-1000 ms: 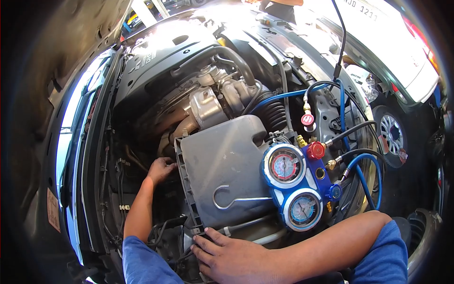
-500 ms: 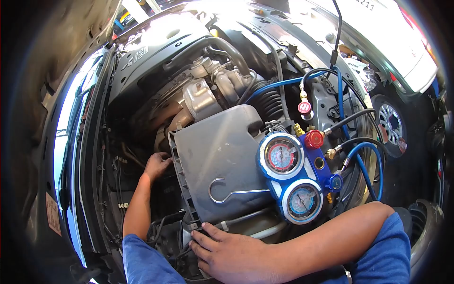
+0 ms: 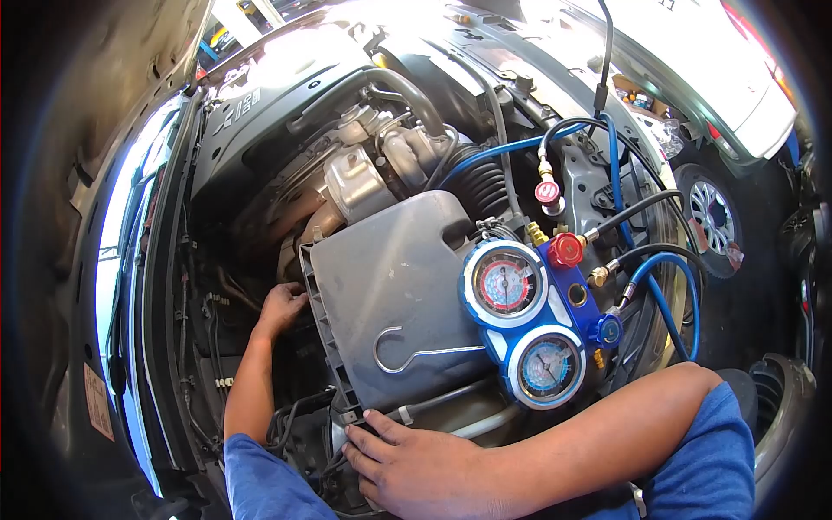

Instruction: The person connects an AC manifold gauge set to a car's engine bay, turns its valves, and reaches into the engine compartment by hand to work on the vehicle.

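A grey plastic air filter box (image 3: 390,295) sits in the engine bay. At its left edge is my left hand (image 3: 282,310), fingers curled together; whatever lies between the fingertips is hidden. My right hand (image 3: 403,464) lies flat with fingers spread, fingertips at the box's lower left corner by a small bracket. A blue gauge manifold with two round dials (image 3: 524,321) rests against the right side of the box, its metal hook (image 3: 407,355) lying across the lid.
Blue and black hoses (image 3: 667,260) run from the manifold over the fender side. Metal engine parts (image 3: 355,186) and a ribbed black duct (image 3: 478,186) lie beyond the box. A car wheel (image 3: 712,221) stands at the right, beside a white vehicle (image 3: 693,61).
The view has shifted, so the box, gauges and engine appear a little further left and higher. Both hands stay at the same places on the box.
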Tool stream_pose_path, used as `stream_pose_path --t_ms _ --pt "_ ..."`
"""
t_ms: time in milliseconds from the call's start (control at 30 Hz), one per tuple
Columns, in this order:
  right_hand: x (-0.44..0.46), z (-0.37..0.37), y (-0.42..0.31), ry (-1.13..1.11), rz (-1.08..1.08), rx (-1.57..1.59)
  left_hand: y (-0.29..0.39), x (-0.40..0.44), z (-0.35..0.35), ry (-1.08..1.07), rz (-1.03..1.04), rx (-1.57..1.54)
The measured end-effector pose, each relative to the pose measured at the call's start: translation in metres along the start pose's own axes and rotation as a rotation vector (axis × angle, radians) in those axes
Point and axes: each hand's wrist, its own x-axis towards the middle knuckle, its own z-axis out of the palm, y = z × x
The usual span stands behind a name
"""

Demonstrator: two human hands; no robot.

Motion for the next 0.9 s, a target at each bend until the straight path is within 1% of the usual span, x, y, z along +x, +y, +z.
stream_pose_path --t_ms 133,233,300,433,600,800,867,900 --pt "0.002 0.001 0.000 -0.022 -0.001 -0.008 -0.007 0.003 0.003 0.002 -0.001 -0.022" --pt "0.002 -0.002 0.000 -0.046 -0.002 -0.011 0.007 -0.002 -0.002 0.008 0.013 0.011" --pt "0.003 0.001 0.000 -0.016 0.004 -0.011 0.017 -0.006 -0.006 0.011 0.031 0.045" --pt "0.001 0.006 -0.001 0.022 0.014 -0.018 0.007 -0.002 -0.002 -0.001 0.016 -0.013" --pt "0.002 0.000 -0.001 -0.011 0.003 -0.027 -0.010 0.005 0.004 -0.019 -0.012 -0.066" --pt "0.002 0.012 -0.002 0.074 0.051 -0.048 -0.003 0.003 0.001 -0.031 0.004 -0.034" --pt "0.000 0.011 -0.002 0.089 0.069 -0.035 0.009 0.001 -0.002 -0.030 -0.010 0.079" --pt "-0.001 0.009 -0.002 0.087 0.075 -0.011 0.010 0.001 -0.003 -0.012 0.024 0.114"
